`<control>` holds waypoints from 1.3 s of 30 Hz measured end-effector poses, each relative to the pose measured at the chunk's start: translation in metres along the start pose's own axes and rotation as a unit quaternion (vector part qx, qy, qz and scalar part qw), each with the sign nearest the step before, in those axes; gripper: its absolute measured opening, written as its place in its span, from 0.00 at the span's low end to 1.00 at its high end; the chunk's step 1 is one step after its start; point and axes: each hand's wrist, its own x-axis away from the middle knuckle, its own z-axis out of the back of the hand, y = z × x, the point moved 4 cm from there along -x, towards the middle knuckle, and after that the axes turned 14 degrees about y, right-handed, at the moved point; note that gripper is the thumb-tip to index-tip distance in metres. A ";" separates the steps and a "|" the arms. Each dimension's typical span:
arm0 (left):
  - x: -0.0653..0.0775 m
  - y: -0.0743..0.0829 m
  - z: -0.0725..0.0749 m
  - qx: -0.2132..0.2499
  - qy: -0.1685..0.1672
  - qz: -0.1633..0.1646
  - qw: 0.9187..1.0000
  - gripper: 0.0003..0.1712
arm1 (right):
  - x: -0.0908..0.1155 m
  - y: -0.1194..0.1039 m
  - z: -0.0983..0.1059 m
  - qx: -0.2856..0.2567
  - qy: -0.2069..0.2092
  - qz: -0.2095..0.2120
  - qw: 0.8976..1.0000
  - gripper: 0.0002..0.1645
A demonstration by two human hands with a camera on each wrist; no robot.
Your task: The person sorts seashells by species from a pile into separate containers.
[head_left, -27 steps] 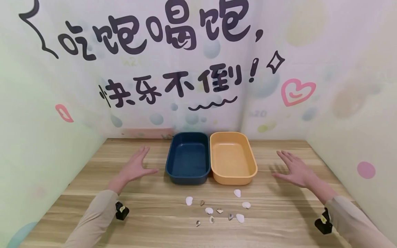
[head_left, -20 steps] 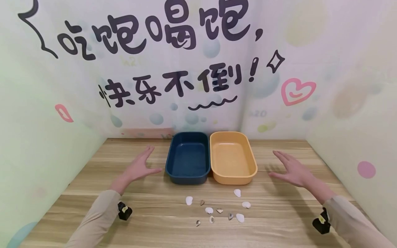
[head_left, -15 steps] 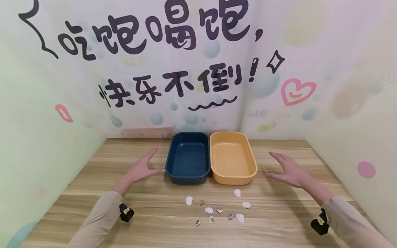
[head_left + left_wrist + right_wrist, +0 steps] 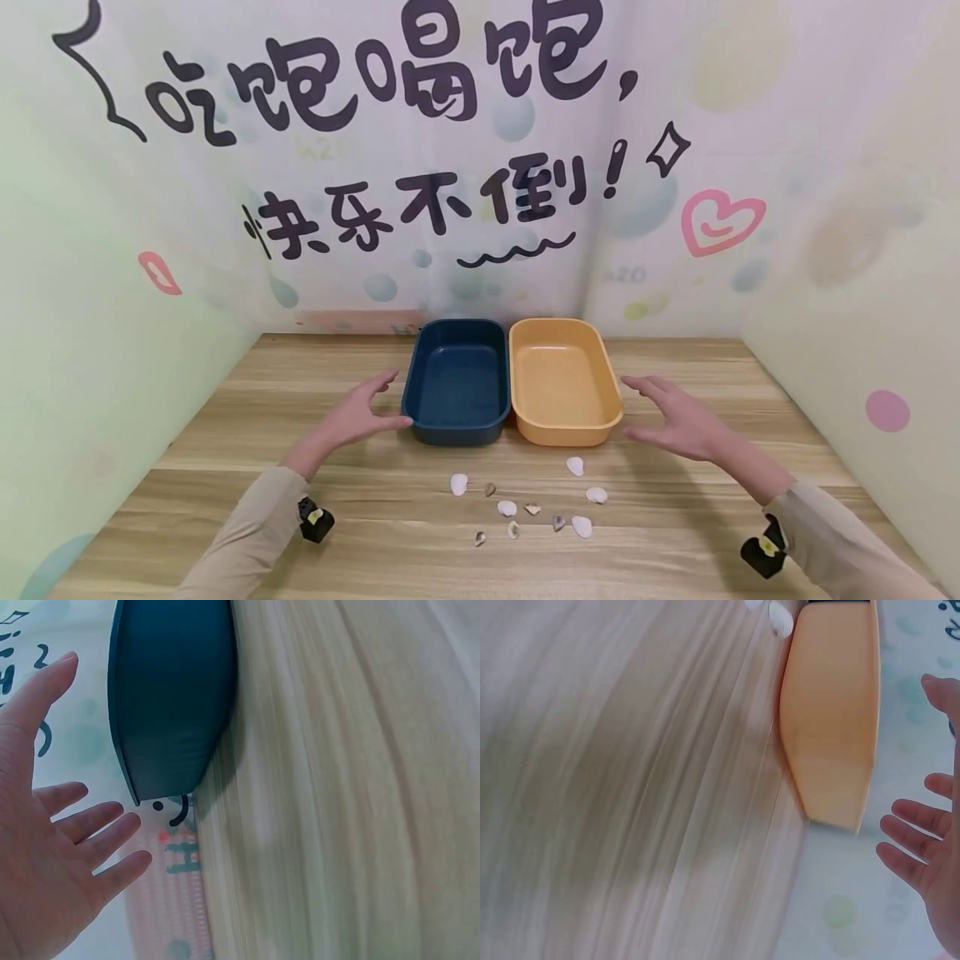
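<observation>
Blue tub (image 4: pixel 457 385) and yellow tub (image 4: pixel 566 385) side by side at far edge of wooden table (image 4: pixel 397 554), before printed backdrop (image 4: pixel 337 283). Left hand (image 4: pixel 356 419) just beside blue tub's left side, palm toward it, fingers spread, gripping nothing; whether thumb touches tub, cannot tell. Right hand (image 4: pixel 681 423) just beside yellow tub's right side, fingers extended, likewise holding nothing. Five white shells (image 4: pixel 581 527) and five smaller brownish shells (image 4: pixel 532 509) scattered in front of tubs.
</observation>
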 end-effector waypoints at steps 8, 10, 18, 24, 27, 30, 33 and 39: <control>0.001 -0.001 -0.010 0.011 -0.014 0.006 1.000 0.53 | 0.001 -0.020 -0.004 -0.007 0.011 0.046 0.999 0.39; 0.001 -0.001 -0.012 0.018 -0.017 0.006 1.000 0.52 | 0.001 -0.025 -0.004 -0.009 0.018 0.061 0.998 0.38; 0.000 0.000 -0.019 0.040 -0.026 -0.002 0.999 0.50 | 0.007 -0.039 -0.008 -0.040 0.037 0.095 0.994 0.35; 0.000 0.000 -0.021 0.029 -0.023 0.001 0.999 0.50 | 0.012 -0.051 -0.010 -0.057 0.054 0.129 0.989 0.34; -0.001 -0.001 -0.022 0.028 -0.022 0.004 0.999 0.49 | 0.015 -0.055 -0.013 -0.066 0.053 0.135 0.987 0.33; -0.001 -0.001 -0.023 0.032 -0.021 0.002 0.999 0.49 | 0.019 -0.058 -0.017 -0.076 0.049 0.142 0.986 0.31; -0.002 0.000 -0.023 0.036 -0.022 0.000 0.999 0.49 | 0.023 -0.059 -0.023 -0.090 0.043 0.150 0.984 0.30; -0.003 0.002 -0.023 0.035 -0.032 0.008 0.999 0.51 | 0.034 -0.057 -0.039 -0.113 0.012 0.140 0.984 0.24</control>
